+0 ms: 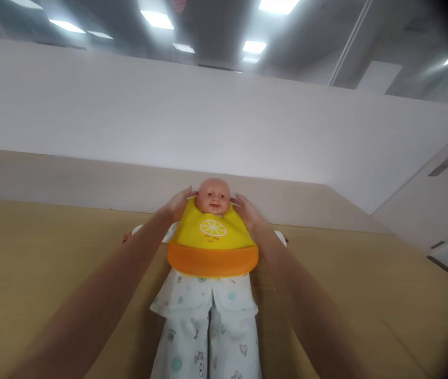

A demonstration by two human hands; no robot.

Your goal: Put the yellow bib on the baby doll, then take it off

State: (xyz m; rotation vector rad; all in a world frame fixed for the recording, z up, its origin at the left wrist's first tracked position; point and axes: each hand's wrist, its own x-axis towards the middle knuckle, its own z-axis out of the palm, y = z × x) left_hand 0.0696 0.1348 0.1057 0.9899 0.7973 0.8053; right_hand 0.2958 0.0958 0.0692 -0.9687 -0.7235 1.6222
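A baby doll (213, 195) lies on its back on the wooden table (30, 263), head away from me. It wears white patterned pyjamas (208, 326) and a yellow bib (211, 231) with an orange catch pocket and a lemon print. My left hand (178, 204) reaches to the left side of the doll's neck, at the bib's collar. My right hand (247, 210) is at the right side of the neck. The fingers of both hands curl behind the doll's head and neck, where the bib's strap ends are hidden.
A white wall (168, 116) rises behind the table's far edge. A pale panel (445, 200) slopes along the right side. Ceiling lights shine overhead.
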